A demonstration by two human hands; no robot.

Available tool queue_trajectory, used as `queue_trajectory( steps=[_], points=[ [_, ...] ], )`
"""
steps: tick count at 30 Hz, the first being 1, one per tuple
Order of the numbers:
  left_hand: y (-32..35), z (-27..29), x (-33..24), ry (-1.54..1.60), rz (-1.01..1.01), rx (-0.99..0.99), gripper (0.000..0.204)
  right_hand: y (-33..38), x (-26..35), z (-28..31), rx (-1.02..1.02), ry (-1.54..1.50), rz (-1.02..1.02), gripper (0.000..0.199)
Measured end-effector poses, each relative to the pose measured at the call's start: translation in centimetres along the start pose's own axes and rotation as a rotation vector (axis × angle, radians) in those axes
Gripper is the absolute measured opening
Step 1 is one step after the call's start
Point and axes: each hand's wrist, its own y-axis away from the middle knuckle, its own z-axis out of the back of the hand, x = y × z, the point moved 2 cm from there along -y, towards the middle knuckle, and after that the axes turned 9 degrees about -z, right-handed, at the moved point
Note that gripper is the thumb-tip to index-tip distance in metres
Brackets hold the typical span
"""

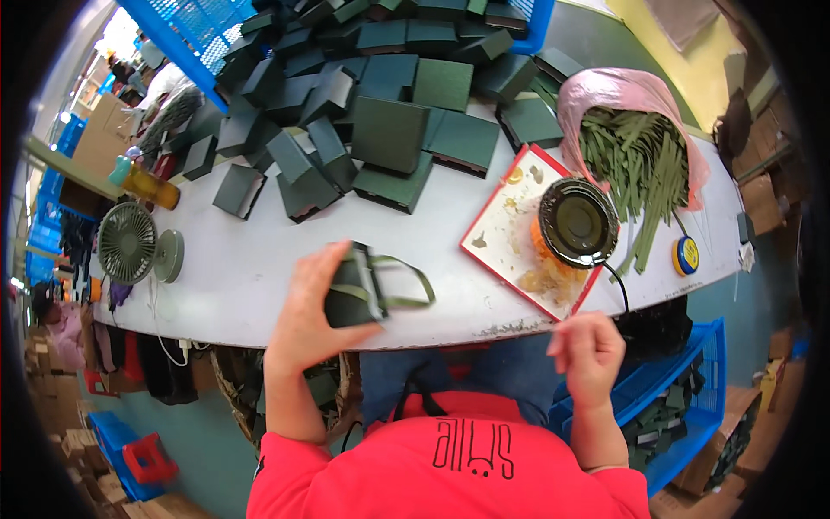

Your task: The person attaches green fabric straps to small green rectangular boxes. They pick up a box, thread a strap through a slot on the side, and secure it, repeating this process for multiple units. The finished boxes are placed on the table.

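Left hand (316, 316) grips a dark box (356, 285) at the counter (251, 277) edge, steadying its ribbon loop (406, 290). Right hand (588, 350) hovers off-edge, fingers pinched, contents indiscernible.

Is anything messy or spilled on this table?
Yes. The white board with a red rim under the round dark pot is blotched with yellowish-brown smears, and the dark green boxes lie tumbled in a loose heap, spilling from the blue crate.
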Motion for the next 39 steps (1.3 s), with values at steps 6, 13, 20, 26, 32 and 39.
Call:
queue_trajectory(
  steps=[6,13,20,26,32,39],
  points=[
    [4.1,4.5,5.3,-0.444,0.484,0.018,0.089,-1.7,-0.3,5.7,-0.482,-0.165,0.214,0.014],
    [1.2,5.2,8.5,-0.374,0.221,-0.275,0.087,-5.1,-2.4,11.2,-0.679,0.017,0.191,0.011],
    [-8.4,3.0,9.8,-0.035,0.156,-0.429,0.111,-8.2,-4.4,14.6,-0.631,0.375,0.117,0.015],
    [-8.3,1.9,6.7,0.11,-0.025,-0.438,0.119,-8.0,-3.4,15.2,-0.414,0.763,0.095,0.022],
    [-3.8,-0.1,4.7,0.388,-0.175,-0.244,0.132,-8.1,-4.2,15.3,-0.219,1.014,0.219,0.029],
    [-3.9,-0.1,3.1,0.605,-0.324,-0.2,0.134,-8.9,-4.2,15.9,-0.197,0.966,0.313,0.016]
  ],
)
